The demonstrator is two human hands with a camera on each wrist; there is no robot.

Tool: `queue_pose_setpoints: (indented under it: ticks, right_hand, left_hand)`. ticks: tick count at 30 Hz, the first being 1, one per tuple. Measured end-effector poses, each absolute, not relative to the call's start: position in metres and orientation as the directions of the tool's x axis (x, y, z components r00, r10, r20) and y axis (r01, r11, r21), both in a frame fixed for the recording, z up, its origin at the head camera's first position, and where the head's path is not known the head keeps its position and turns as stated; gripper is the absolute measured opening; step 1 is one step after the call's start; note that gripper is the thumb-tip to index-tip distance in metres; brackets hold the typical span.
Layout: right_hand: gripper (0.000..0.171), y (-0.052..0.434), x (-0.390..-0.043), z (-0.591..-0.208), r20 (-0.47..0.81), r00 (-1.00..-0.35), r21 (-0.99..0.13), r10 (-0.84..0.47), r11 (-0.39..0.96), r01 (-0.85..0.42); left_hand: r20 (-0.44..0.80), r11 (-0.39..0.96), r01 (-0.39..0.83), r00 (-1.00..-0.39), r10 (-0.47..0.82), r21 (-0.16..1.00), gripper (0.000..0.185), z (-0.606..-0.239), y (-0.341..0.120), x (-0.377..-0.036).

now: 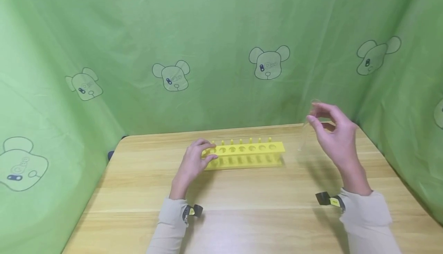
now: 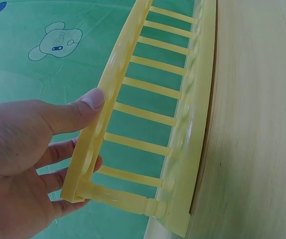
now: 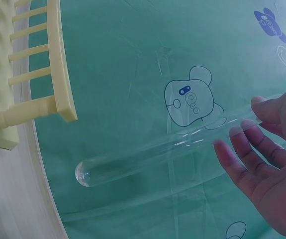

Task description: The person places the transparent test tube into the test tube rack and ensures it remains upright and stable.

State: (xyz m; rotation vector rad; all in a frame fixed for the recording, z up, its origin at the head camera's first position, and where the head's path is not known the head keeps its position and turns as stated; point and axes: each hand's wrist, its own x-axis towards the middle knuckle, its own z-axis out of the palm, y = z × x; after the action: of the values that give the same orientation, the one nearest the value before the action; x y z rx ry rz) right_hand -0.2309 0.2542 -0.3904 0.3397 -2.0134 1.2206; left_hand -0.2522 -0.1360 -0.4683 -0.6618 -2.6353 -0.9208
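Note:
A yellow test tube rack stands near the back of the table, with a row of round holes and a row of pegs along its far side. My left hand grips the rack's top plate at its left end, thumb on the near side and fingers round behind. To the right of the rack, my right hand pinches a clear glass test tube near its upper end. The tube hangs slanted above the table, its rounded bottom pointing down and left toward the rack. No tube shows in the rack's holes.
The wooden table has its back edge close behind the rack. A green curtain printed with bear heads surrounds it at the back and both sides. A black wrist camera is strapped at the right cuff.

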Motion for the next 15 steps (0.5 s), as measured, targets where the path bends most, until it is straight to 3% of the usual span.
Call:
queue_pose_setpoints:
  ticks: [15]
  right_hand:
    - [0.044,0.2447,-0.2320,-0.3867,0.727,-0.677,-0.626,0.113,0.514,-0.587]
  left_hand:
    - [0.400,0.697,0.513,-0.852,0.339,0.502,0.038,-0.4685,-0.1361,-0.2532]
